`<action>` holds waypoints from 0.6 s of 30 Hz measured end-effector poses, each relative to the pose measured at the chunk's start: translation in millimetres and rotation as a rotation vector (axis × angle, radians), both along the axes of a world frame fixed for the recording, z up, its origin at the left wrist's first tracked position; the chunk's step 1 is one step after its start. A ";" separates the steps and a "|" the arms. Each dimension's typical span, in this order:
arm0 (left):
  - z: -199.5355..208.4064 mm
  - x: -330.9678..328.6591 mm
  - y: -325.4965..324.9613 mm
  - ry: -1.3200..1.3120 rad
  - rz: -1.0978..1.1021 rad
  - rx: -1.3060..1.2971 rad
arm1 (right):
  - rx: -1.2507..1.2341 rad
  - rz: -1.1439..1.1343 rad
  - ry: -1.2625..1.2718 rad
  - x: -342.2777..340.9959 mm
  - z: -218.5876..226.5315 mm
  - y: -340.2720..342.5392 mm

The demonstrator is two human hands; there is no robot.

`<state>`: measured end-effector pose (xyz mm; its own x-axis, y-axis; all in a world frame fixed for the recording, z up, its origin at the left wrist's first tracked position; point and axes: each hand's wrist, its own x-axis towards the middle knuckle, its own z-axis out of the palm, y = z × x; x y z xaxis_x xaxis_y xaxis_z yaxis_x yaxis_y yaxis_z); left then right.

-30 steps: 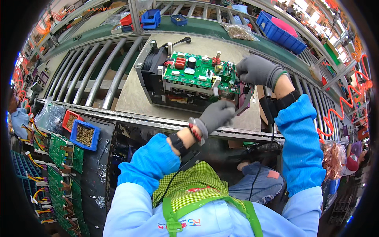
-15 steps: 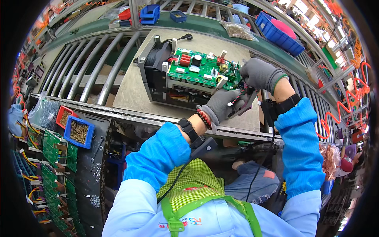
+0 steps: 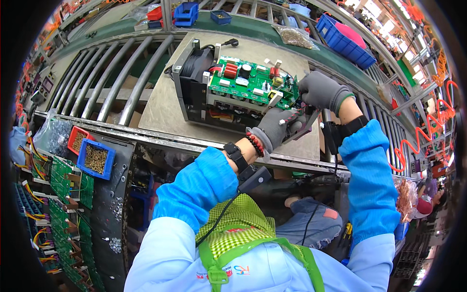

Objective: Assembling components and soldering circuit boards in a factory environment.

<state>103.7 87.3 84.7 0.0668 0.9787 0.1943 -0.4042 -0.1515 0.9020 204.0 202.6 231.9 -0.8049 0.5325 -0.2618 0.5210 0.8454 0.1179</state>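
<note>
A power unit with a black casing point(image 3: 197, 100) lies on a board, a green circuit board point(image 3: 243, 82) mounted on top. Both my hands, in grey gloves, are at its right end. My left hand point(image 3: 277, 127) is closed at the front corner, gripping the end panel point(image 3: 308, 125). A thin red, black and white cable point(image 3: 291, 117) runs over its fingers. Behind it, my right hand point(image 3: 322, 90) is closed by the circuit board's right edge. Its fingertips point down at the wires, and what they pinch is hidden.
The beige board point(image 3: 158, 109) rests on a roller conveyor point(image 3: 119, 80). At left are a blue bin of screws point(image 3: 97, 159), a red bin point(image 3: 78, 138) and stacked green circuit boards point(image 3: 63, 219). A large blue crate point(image 3: 340, 41) stands at the back right. A coiled orange hose point(image 3: 401, 146) hangs at right.
The power unit appears slightly farther right in view. The cable's loose end over my left hand has shifted a little. Both hands stay at the unit's right end.
</note>
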 end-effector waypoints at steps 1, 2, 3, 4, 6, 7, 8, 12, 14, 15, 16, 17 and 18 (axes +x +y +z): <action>-0.7 -0.1 1.3 0.665 0.149 0.230 | 0.001 -0.064 0.005 -0.6 -0.1 -1.4; -0.5 -0.1 3.1 0.633 0.135 0.290 | -0.005 -0.051 0.011 -0.7 2.3 -3.3; -0.3 0.2 3.4 0.081 0.009 -0.047 | 0.035 -0.057 -0.013 -1.1 5.1 -6.7; 0.6 1.2 2.5 -0.515 -0.165 -0.347 | 0.077 -0.060 -0.035 -1.6 9.3 -11.1; 3.0 -2.1 -5.0 -0.490 -0.205 -0.377 | 0.144 0.036 0.108 7.2 24.6 -23.8; 4.4 -4.1 -11.7 -0.551 -0.279 -0.377 | 0.224 0.085 0.214 11.7 30.5 -32.2; 6.1 -6.8 -20.9 -0.517 -0.284 -0.383 | 0.197 0.144 0.243 16.2 33.7 -41.6; 24.2 -17.7 -53.9 -0.307 -0.223 -0.497 | -0.059 0.406 0.372 29.0 26.8 -71.3; 37.4 -23.2 -65.9 -0.349 -0.180 -0.442 | -0.045 0.414 0.456 28.0 18.8 -72.8; 45.7 -26.7 -68.5 -0.384 -0.211 -0.430 | -0.034 0.410 0.415 27.4 17.7 -69.9; 53.8 -22.3 -69.8 -0.468 -0.143 -0.390 | -0.017 0.373 0.355 26.8 16.3 -67.4; 61.2 -23.0 -72.1 -0.422 -0.107 -0.432 | -0.058 0.349 0.320 26.5 15.3 -65.6; 68.6 -24.6 -73.4 -0.394 -0.089 -0.429 | -0.079 0.380 0.313 26.5 15.3 -64.8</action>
<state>79.2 13.9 153.3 0.1553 0.9692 -0.1912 -0.7157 0.2438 0.6545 230.5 137.8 247.1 -0.9847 0.1742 -0.0040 0.1740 0.9825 -0.0665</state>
